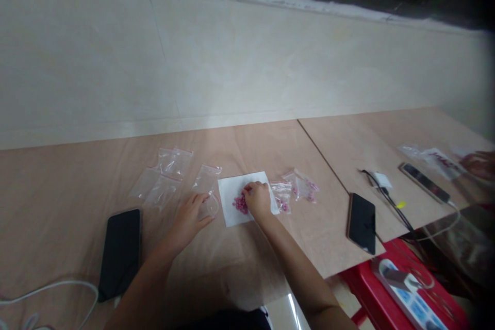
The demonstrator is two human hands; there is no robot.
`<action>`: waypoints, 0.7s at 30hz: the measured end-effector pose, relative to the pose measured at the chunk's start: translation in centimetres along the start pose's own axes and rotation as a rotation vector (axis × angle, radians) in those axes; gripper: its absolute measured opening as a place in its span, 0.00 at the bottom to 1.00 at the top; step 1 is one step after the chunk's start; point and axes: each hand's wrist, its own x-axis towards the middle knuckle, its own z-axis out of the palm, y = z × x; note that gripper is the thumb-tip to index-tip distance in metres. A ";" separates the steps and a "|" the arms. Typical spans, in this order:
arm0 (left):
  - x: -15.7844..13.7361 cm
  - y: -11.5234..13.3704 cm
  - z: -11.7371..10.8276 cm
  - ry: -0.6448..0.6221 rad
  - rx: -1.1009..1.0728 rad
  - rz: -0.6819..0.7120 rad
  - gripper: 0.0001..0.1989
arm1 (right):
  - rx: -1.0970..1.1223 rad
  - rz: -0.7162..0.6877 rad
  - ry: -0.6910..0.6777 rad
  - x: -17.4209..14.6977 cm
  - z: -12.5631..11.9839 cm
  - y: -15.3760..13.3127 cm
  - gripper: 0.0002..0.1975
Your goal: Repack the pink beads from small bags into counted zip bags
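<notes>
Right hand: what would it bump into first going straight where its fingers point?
The right hand would likely meet the pink beads on the white paper; whether it touches them now is unclear.

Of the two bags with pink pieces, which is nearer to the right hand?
The bag by the paper; the other bag lies farther right.

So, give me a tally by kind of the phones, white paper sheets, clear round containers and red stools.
Phones: 3
White paper sheet: 1
Clear round container: 1
Red stool: 1
Total: 6
</notes>
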 end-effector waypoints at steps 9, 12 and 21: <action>0.4 0.2 0.5 0.026 0.018 0.027 0.19 | 0.149 -0.127 0.035 -2.1 -1.8 -2.9 0.07; 0.5 0.3 0.8 0.039 0.005 0.063 0.19 | 0.243 -0.287 -0.071 -3.5 -1.8 -4.0 0.06; -0.1 -0.8 0.2 0.020 0.014 0.016 0.18 | -0.174 -0.037 -0.012 -1.0 0.0 -0.6 0.07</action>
